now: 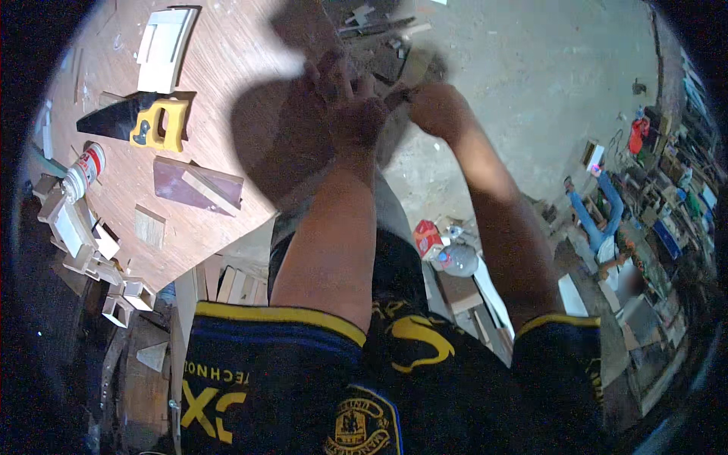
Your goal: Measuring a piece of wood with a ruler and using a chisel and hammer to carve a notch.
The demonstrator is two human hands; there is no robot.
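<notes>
Both hands are close together in deep shadow at the edge of the wooden tabletop (220, 45). My left hand (353, 114) lies over that edge, its fingers too dark to show whether anything is in them. To its right, my right hand (438, 112) is closed, the fingers curled toward the left hand. A dark, thin shape runs between the two, but I cannot make out what it is. On the tabletop, left of my hands, lies a handsaw (161, 125) with a yellow handle and dark blade. Below the saw sits a brown wooden piece (171, 182) with a pale strip across it.
Pale boards (163, 49) lie at the far left, and a white-and-red tub (85, 171) is by the left edge. Offcuts (379, 26) litter the floor ahead. A plastic bottle (459, 260) stands below my right arm. A person (607, 220) sits at the right among wood scraps.
</notes>
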